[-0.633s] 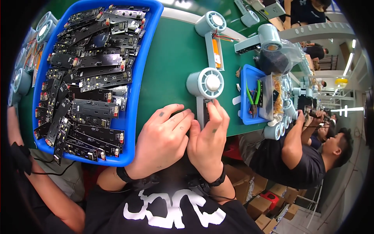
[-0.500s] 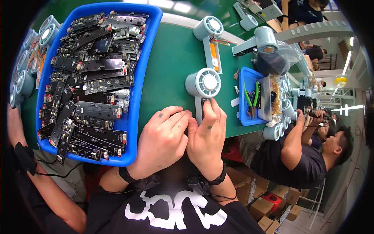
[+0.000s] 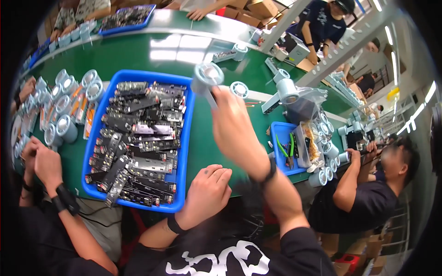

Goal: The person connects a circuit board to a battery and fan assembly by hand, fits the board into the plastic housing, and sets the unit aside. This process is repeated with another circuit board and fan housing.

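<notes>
A light-blue handheld fan [image 3: 208,77] is in my right hand [image 3: 234,126], which grips it by the handle. That arm reaches forward over the green table, and the hand is slightly blurred. The round fan head stands past the far right corner of the blue tray [image 3: 188,138]. Black circuit boards [image 3: 152,129] fill this tray in loose layers. My left hand [image 3: 207,191] is beside the tray's near right corner, its fingers loosely curled together. Nothing shows in it, though the palm is hidden. Just behind my right hand lies another light-blue fan [image 3: 239,89].
On the right, a small blue tray [image 3: 275,140] holds green-handled cutters [image 3: 289,149] beside a clear box [image 3: 304,142]. More fan bodies [image 3: 66,129] crowd the left, near a co-worker's hands [image 3: 46,161]. Another person [image 3: 359,193] sits at the right. A fan [image 3: 286,89] stands far right.
My right hand has carried the fan forward and left, away from my left hand. My left hand has let go and stayed near the table edge. The view has shifted, showing more of the table.
</notes>
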`<state>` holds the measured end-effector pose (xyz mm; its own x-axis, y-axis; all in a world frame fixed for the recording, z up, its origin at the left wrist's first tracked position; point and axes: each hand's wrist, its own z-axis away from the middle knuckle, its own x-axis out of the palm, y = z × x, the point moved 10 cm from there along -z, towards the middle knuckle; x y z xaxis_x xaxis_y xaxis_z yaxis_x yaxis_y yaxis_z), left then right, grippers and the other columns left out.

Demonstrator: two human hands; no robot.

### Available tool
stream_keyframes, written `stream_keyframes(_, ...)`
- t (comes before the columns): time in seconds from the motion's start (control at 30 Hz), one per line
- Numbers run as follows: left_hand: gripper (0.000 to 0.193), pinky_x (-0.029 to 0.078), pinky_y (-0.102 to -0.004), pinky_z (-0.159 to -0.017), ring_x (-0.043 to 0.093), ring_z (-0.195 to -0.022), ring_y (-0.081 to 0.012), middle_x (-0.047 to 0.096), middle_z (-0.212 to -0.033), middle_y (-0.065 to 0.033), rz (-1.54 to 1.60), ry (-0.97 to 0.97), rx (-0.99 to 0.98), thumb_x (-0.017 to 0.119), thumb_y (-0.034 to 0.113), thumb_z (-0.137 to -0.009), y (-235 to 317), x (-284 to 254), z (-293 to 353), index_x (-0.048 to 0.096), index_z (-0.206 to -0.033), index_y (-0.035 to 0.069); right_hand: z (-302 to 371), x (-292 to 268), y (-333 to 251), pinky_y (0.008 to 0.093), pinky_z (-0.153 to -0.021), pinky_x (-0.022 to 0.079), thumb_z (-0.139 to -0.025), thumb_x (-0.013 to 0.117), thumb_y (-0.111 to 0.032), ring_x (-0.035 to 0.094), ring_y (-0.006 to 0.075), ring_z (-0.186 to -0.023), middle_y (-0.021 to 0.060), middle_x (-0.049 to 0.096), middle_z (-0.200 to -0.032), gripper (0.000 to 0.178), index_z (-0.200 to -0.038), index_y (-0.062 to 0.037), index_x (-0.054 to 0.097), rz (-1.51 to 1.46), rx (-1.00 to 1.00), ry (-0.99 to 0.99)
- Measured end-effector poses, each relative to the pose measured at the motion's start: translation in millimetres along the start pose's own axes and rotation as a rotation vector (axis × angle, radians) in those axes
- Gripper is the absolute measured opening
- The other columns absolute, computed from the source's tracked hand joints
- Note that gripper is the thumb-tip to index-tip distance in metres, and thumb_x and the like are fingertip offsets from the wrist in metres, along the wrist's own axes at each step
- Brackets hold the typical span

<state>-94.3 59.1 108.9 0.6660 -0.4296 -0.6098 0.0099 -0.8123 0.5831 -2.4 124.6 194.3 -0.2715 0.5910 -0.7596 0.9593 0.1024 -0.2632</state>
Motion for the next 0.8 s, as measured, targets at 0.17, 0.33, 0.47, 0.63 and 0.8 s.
stream_keyframes(0.17,0.029,0.052,-0.0454,-0.092,0.066,-0.105,-0.0352,0.07,-0.1,-0.0188,-0.045,0.0,0.022,0.065,-0.001,-0.077,30.8,-4.3,-9.1,0.069,-0.106,-0.003,-144.3,112.3,117.4,0.0574,-0.085,0.048,-0.084,0.05,0.003,0.061,0.052,-0.1,0.0387,0.061,-0.107,0.055,-0.135,0.0189,0.038,0.12,0.062,-0.138)
stream_keyframes(0.33,0.029,0.052,-0.0448,-0.093,0.066,-0.105,-0.0343,0.07,-0.101,-0.0181,0.033,-0.009,-0.01,0.065,-0.001,-0.078,38.1,-0.1,-7.7,0.068,-0.107,-0.003,-141.8,143.6,192.7,0.055,-0.088,0.051,-0.091,0.05,-0.005,0.063,0.0512,-0.102,0.0359,0.064,-0.103,0.05,-0.135,0.0161,0.041,0.141,0.234,-0.074)
stream_keyframes(0.47,0.028,0.052,-0.044,-0.094,0.065,-0.106,-0.034,0.07,-0.102,-0.0172,0.036,-0.002,-0.054,0.064,0.001,-0.08,24.9,7.8,-2.3,0.068,-0.108,-0.003,-133.5,110.4,145.0,0.0524,-0.089,0.052,-0.093,0.06,-0.015,0.064,0.0471,-0.106,0.0312,0.067,-0.105,0.041,-0.124,0.0107,0.054,0.277,0.185,-0.109)
stream_keyframes(0.63,0.026,0.052,-0.0449,-0.094,0.066,-0.106,-0.0355,0.07,-0.1,-0.0183,-0.055,0.037,-0.016,0.065,-0.002,-0.081,38.8,9.0,-3.6,0.069,-0.107,-0.001,-64.1,51.4,10.4,0.0483,-0.09,0.052,-0.09,0.072,-0.031,0.066,0.0392,-0.099,0.0186,0.07,-0.103,0.03,-0.1,-0.003,0.069,-0.154,-0.21,-0.184)
stream_keyframes(0.8,0.024,0.053,-0.0456,-0.089,0.066,-0.101,-0.0357,0.07,-0.098,-0.0168,-0.096,0.005,0.04,0.065,-0.001,-0.082,59.0,36.1,-10.9,0.07,-0.105,0.001,-15.4,39.3,-38.1,0.0445,-0.084,0.053,-0.092,0.072,-0.025,0.068,0.0353,-0.088,0.014,0.07,-0.088,0.019,-0.094,-0.006,0.069,-0.09,-0.447,-0.182)
